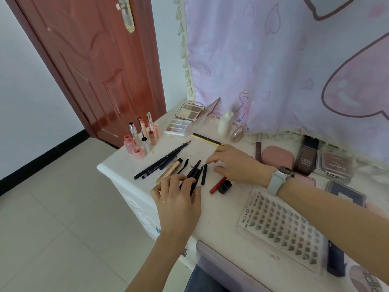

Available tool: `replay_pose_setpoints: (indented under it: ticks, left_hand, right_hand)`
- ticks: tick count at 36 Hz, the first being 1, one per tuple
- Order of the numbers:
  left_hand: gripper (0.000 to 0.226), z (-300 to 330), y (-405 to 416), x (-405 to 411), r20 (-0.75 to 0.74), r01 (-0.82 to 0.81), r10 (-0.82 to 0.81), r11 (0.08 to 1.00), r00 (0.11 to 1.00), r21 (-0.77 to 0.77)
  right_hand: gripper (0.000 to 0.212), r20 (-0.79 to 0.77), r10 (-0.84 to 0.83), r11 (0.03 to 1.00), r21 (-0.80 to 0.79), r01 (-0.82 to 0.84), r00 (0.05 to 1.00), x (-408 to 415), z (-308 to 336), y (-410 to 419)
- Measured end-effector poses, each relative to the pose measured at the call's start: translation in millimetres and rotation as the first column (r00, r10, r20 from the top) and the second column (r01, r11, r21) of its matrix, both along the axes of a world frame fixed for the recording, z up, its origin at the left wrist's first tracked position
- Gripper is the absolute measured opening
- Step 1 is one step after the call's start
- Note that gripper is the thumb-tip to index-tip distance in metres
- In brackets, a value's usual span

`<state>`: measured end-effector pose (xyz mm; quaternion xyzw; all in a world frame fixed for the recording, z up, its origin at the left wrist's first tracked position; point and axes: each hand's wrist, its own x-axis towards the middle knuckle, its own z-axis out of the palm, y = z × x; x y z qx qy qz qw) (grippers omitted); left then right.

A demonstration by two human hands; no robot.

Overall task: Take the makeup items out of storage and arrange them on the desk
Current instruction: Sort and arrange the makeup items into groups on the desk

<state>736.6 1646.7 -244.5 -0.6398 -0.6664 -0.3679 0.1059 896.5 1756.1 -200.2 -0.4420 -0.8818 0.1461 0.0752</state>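
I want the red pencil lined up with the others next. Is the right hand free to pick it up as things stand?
Probably yes. The right hand rests open on the desk, holding nothing visible, and the red pencil lies just beside its wrist with nothing over it. Only the small black pot touches it.

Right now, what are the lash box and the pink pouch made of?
The lash box looks like clear hard plastic: it is see-through, glossy, with sharp straight edges. The pink pouch looks like matte soft plastic or silicone, with rounded corners and no shine; I cannot tell which.
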Motion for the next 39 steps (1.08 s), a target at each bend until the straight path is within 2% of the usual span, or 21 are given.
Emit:
replay_pose_setpoints:
  ticks: [2,6,12,15,21,28,35,39]
  left_hand:
    - [0.010,-1,-2,-3,0.001,0.014,-0.014,1.000,1.000,0.006]
    - [0.011,-4,-5,-9,0.003,0.021,-0.021,1.000,1.000,-0.009]
    - [0.012,-3,-3,-7,0.001,0.026,-0.026,1.000,1.000,-0.018]
    - [0.020,-2,-5,-7,0.010,0.052,-0.052,0.999,0.999,-0.013]
    - [0.025,0,-7,-3,-0.096,0.218,-0.225,0.973,0.970,-0.080]
    - [0.023,-5,-7,-5,-0.067,0.208,-0.211,0.977,0.975,-0.053]
    - [0.023,-6,-8,-4,-0.045,0.204,-0.206,0.978,0.977,-0.042]
    - [0.023,-6,-9,-3,-0.018,0.208,-0.209,0.978,0.978,-0.029]
  right_hand:
    - [0.028,0.055,0.029,0.999,0.026,-0.030,0.998,-7,-3,4]
    - [0.024,0.068,0.052,0.995,0.086,-0.058,0.996,-12,-8,4]
    - [0.025,-0.024,0.006,0.999,0.040,-0.005,1.000,-11,-5,-8]
    - [0.020,-0.035,-0.018,1.000,0.014,0.019,0.999,0,4,-11]
    - [0.012,0.056,0.024,0.996,-0.092,-0.019,0.998,16,21,-12]
    - [0.023,0.202,0.145,0.986,-0.108,-0.125,0.968,-5,13,-27]
    - [0.011,0.239,0.195,0.981,-0.052,-0.188,0.951,-7,13,-29]
    - [0.009,0.309,0.260,0.947,0.102,-0.304,0.915,-1,15,-27]
